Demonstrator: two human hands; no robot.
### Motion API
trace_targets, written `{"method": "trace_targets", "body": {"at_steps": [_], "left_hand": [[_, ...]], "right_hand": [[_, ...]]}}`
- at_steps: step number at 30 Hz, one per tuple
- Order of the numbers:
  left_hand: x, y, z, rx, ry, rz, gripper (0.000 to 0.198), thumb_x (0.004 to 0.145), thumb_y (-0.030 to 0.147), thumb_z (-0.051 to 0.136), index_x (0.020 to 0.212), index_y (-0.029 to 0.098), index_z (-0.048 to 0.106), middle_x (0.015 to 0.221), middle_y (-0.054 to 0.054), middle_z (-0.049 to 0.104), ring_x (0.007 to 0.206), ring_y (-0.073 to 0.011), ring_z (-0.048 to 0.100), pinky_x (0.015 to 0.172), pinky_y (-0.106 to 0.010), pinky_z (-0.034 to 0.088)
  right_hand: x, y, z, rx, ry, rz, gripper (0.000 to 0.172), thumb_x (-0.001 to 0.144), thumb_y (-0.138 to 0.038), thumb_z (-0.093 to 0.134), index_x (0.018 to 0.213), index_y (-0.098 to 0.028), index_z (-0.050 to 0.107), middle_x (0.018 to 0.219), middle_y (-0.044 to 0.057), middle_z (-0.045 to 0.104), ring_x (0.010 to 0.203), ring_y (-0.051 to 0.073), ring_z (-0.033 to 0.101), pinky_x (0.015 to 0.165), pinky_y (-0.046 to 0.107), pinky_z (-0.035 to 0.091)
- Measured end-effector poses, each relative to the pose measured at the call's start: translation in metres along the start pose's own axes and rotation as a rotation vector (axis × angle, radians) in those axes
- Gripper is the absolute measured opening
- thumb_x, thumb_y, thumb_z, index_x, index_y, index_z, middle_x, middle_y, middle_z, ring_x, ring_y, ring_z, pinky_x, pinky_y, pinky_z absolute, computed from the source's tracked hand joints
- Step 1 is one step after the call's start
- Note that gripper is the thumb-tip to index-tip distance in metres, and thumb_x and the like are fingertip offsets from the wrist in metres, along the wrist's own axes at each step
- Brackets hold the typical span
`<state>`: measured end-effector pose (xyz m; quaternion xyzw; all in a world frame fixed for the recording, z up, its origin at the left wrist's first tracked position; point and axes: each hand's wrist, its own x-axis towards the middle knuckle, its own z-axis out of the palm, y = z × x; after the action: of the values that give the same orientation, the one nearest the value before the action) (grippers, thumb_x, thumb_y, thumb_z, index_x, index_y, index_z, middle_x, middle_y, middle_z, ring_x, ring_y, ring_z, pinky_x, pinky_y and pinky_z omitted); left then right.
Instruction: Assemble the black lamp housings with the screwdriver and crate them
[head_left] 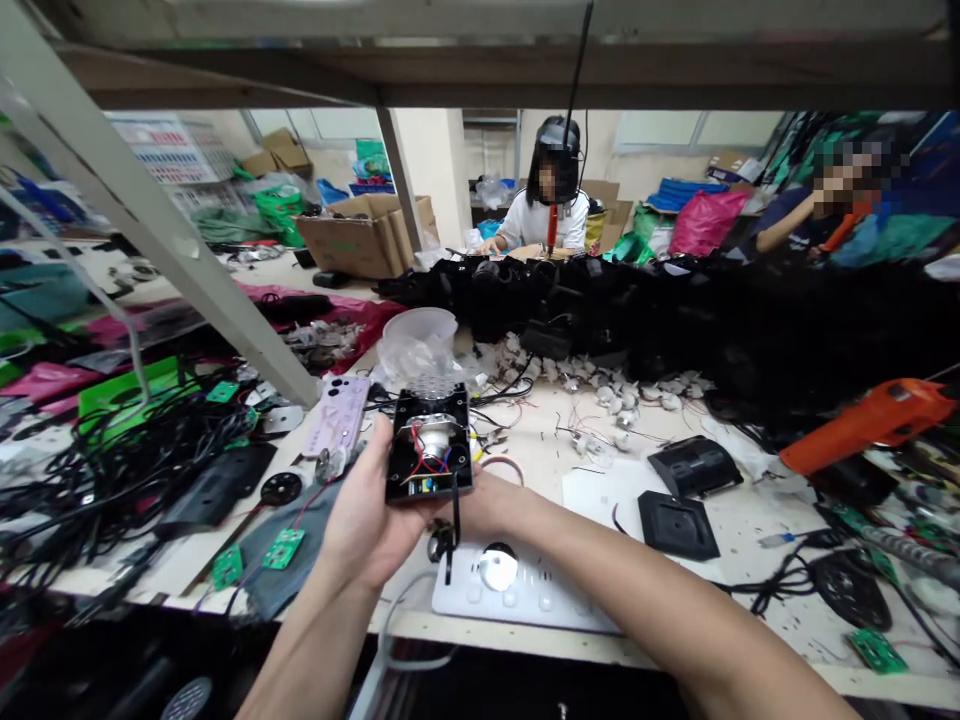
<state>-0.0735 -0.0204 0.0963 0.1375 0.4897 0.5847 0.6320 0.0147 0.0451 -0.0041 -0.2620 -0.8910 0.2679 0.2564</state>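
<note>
A black plastic housing (396,478) is held up above the near part of the bench, its inner side facing me. Inside it sit a round white and metal part (433,440), red and blue wires, and a small circuit board (421,487). My left hand (371,510) is closed around the left side and underside, thumb along the edge. From the right, my right hand (487,505) reaches under the lower right corner; its fingers are mostly hidden. A short black cable (455,515) hangs from the housing in front of that hand. Below lies a white panel (480,597) with a round shiny disc.
Two black covers (679,525) and an orange power tool (862,430) lie to the right. A lilac phone (337,415), green circuit boards (283,548) and tangled black cables (142,440) are left. Small white parts (615,400) lie behind. Across the bench sits a co-worker (532,215).
</note>
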Motion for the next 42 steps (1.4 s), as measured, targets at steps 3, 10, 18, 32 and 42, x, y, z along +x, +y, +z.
{"method": "trace_targets", "body": {"at_steps": [3, 10, 18, 32, 42], "left_hand": [[-0.003, 0.006, 0.001, -0.021, 0.021, 0.06, 0.044, 0.096, 0.045, 0.035, 0.114, 0.016, 0.062, 0.092, -0.01, 0.073, 0.085, -0.0258, 0.071, 0.074, -0.041, 0.06], [-0.008, -0.004, 0.015, -0.038, -0.072, 0.077, 0.039, 0.097, 0.043, 0.034, 0.114, 0.023, 0.063, 0.097, -0.004, 0.075, 0.086, -0.0247, 0.07, 0.067, -0.04, 0.062], [-0.011, -0.088, 0.047, 0.032, -0.16, -0.289, 0.032, 0.093, 0.038, 0.049, 0.115, 0.021, 0.064, 0.099, -0.007, 0.074, 0.083, -0.0237, 0.071, 0.071, -0.036, 0.061], [-0.02, -0.114, 0.031, 0.133, -0.134, -0.488, 0.029, 0.088, 0.038, 0.057, 0.099, 0.012, 0.065, 0.084, -0.01, 0.073, 0.064, -0.0226, 0.07, 0.063, -0.043, 0.061], [-0.016, -0.118, 0.021, 0.146, -0.084, -0.544, 0.029, 0.086, 0.038, 0.06, 0.094, 0.01, 0.064, 0.08, -0.012, 0.072, 0.062, -0.0238, 0.069, 0.061, -0.048, 0.061]], "right_hand": [[-0.009, -0.002, -0.015, 0.013, -0.078, -0.099, 0.017, 0.068, -0.01, 0.069, 0.059, -0.023, 0.063, 0.078, -0.002, 0.069, 0.085, 0.016, 0.062, 0.081, 0.024, 0.051], [-0.112, -0.018, -0.094, 0.254, 0.202, 0.373, 0.026, 0.087, -0.01, 0.043, 0.098, -0.022, 0.064, 0.095, 0.001, 0.068, 0.088, 0.016, 0.064, 0.081, 0.028, 0.051], [-0.235, -0.035, -0.116, 0.362, 0.414, 0.778, 0.014, 0.086, -0.019, 0.048, 0.079, -0.019, 0.061, 0.07, -0.002, 0.064, 0.063, 0.015, 0.063, 0.058, 0.023, 0.049], [-0.248, -0.021, -0.115, -0.123, 0.099, 0.234, 0.045, 0.067, 0.012, 0.04, 0.096, -0.017, 0.059, 0.094, 0.008, 0.068, 0.09, 0.02, 0.062, 0.078, 0.031, 0.051], [-0.254, -0.01, -0.103, -0.134, 0.134, 0.259, 0.031, 0.076, 0.002, 0.046, 0.094, -0.019, 0.059, 0.095, 0.008, 0.068, 0.088, 0.02, 0.062, 0.08, 0.033, 0.051]]}}
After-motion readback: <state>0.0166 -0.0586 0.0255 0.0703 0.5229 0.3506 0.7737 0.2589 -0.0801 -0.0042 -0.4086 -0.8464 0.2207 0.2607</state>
